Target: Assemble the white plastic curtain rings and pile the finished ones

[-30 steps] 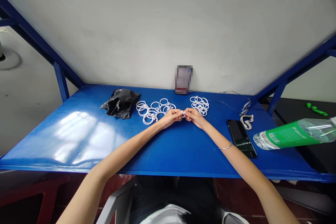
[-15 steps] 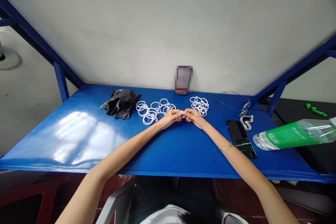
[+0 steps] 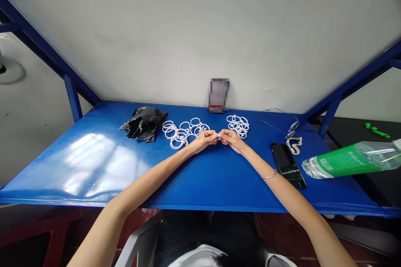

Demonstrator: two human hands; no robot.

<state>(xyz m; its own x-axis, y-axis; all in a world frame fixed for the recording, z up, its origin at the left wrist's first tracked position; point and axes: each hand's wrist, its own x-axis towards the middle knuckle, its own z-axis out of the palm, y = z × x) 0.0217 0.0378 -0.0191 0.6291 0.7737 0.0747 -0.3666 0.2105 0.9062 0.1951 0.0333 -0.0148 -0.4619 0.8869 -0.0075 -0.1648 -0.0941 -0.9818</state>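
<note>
My left hand [image 3: 206, 142] and my right hand [image 3: 231, 138] meet over the middle of the blue table [image 3: 200, 179]. Fingertips of both pinch a small white piece [image 3: 219, 135], which looks like part of a white ring; most of it is hidden by the fingers. Just beyond my left hand lies a loose pile of white plastic rings [image 3: 177, 135], like curtain rings with little eyelets. Another heap of such rings [image 3: 238, 125] sits close behind my right hand.
A crumpled black plastic bag [image 3: 144, 123] lies on the left. A blurred-out upright object [image 3: 218, 96] leans on the wall. To the right are eyeglasses [image 3: 293, 127], a phone [image 3: 287, 166], a white cut-out piece [image 3: 294, 146] and a green-labelled bottle [image 3: 347, 161].
Both hands stay in the same place. The white piece between the fingertips has turned slightly and shows a little differently; the ring piles have not moved.
</note>
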